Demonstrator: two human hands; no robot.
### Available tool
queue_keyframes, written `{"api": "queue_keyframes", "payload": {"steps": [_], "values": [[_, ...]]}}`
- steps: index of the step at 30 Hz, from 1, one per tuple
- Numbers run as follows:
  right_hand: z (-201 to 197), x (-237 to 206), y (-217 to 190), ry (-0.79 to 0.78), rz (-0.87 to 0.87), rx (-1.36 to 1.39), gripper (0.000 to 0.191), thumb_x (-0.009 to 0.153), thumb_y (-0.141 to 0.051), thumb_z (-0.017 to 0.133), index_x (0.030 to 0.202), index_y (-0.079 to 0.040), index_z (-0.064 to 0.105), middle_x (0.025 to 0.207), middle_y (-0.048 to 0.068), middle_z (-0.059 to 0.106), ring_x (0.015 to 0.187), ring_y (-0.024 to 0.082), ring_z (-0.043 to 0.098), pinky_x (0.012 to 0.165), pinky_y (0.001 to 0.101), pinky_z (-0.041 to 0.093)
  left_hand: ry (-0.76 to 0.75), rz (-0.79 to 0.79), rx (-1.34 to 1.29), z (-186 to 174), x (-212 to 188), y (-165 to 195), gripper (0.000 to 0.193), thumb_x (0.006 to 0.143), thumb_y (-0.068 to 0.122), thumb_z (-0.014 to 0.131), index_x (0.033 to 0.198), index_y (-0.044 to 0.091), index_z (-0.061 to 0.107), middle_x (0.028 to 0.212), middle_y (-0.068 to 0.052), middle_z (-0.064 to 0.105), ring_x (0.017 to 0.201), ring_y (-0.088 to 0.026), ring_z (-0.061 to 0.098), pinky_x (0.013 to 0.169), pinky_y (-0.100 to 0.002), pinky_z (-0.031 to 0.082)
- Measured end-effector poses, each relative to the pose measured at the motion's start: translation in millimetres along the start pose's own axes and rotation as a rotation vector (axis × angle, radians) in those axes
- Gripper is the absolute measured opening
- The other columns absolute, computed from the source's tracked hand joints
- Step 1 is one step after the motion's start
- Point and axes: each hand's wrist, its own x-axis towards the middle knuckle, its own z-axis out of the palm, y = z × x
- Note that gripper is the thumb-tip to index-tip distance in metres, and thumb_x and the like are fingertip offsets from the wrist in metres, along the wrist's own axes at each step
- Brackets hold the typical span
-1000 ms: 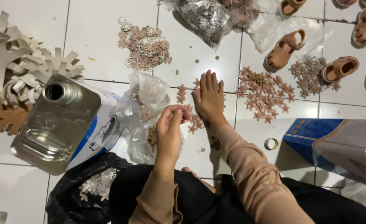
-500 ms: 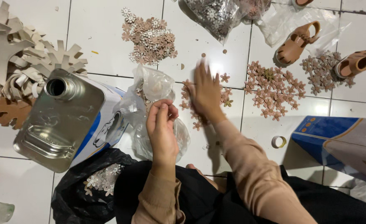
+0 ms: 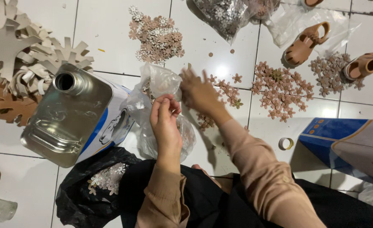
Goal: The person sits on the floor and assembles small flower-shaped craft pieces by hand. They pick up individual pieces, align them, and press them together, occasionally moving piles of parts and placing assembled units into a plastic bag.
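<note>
From the head view, our left hand [image 3: 166, 120] has its fingertips pinched together over the clear plastic bag [image 3: 159, 82], though we cannot tell what they grip. Our right hand [image 3: 200, 93] spreads open at two o'clock, blurred, touching the bag's edge above scattered brown flower pieces [image 3: 224, 90] on the tiled floor [image 3: 106, 25]. A metal tin can [image 3: 70, 116] lies at nine o'clock.

Single head-worn view, looking steeply down, close over lap and tiled floor [image 3: 110, 50]
</note>
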Motion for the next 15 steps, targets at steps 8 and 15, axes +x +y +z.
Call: {"api": "queue_keyframes", "payload": {"steps": [8, 15], "values": [[33, -48, 21, 0.378, -0.112, 0.016, 0.04, 0.101, -0.016, 0.058, 0.139, -0.008, 0.06, 0.152, 0.013, 0.056, 0.147, 0.026, 0.044, 0.126, 0.0531, 0.018, -0.046, -0.029, 0.018, 1, -3, 2, 0.016, 0.103, 0.013, 0.053, 0.105, 0.001, 0.064, 0.088, -0.003, 0.061, 0.082, -0.012, 0.055, 0.077, -0.027, 0.046], [-72, -73, 36, 0.525, 0.035, 0.318, 0.047, 0.112, -0.019, 0.047, 0.159, -0.014, 0.042, 0.172, 0.01, 0.026, 0.162, 0.029, 0.019, 0.134, 0.0506, 0.008, -0.023, -0.02, 0.025, 9, -5, 5, 0.016, 0.102, 0.013, 0.052, 0.105, 0.002, 0.064, 0.088, -0.003, 0.061, 0.084, -0.012, 0.056, 0.079, -0.029, 0.046]]}}
